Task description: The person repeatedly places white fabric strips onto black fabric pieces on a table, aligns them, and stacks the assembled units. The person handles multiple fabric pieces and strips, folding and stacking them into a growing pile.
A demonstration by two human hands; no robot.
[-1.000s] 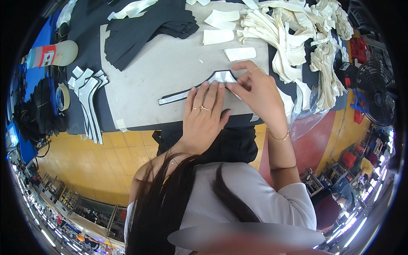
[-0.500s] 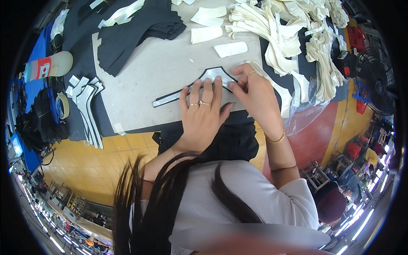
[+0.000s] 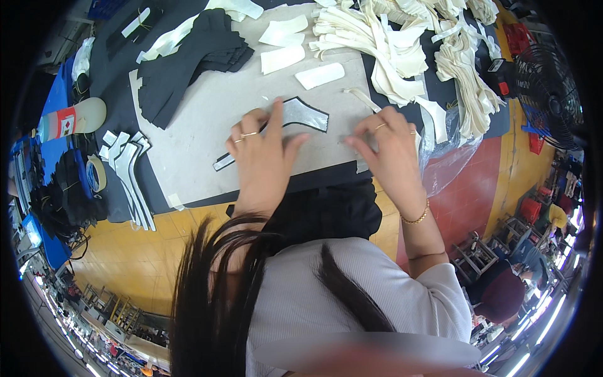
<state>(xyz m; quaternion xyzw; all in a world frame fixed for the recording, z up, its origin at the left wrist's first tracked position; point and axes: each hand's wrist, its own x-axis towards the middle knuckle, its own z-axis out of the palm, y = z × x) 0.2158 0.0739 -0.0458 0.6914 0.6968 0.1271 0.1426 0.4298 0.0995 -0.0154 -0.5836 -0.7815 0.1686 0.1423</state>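
A curved black-edged fabric piece with a pale silvery face [image 3: 303, 115] lies on the grey board [image 3: 201, 135]. My left hand [image 3: 262, 157] rests over its narrow middle, index finger stretched, thumb apart and the other fingers bent. The hand covers that middle; the wide end and the narrow tip show on either side. To the right of the piece, my right hand [image 3: 394, 157] hovers with bent fingers, thumb and index slightly apart and nothing visible between them. A cream curved strip [image 3: 364, 99] lies beside and partly behind this hand; whether they touch I cannot tell.
Black fabric pieces [image 3: 182, 75] are stacked at the upper left, beside several pale-faced curved pieces [image 3: 129, 173]. Cream pieces [image 3: 320, 75] lie farther back, with cream bundles [image 3: 402, 63] on the right. A bottle [image 3: 72, 119], a tape roll [image 3: 96, 174] and a fan [image 3: 553, 94] flank the table.
My right hand has left the fabric piece's wide end and moved right. My left hand has shifted left and bent some fingers. The view has moved slightly, and the piece appears farther left.
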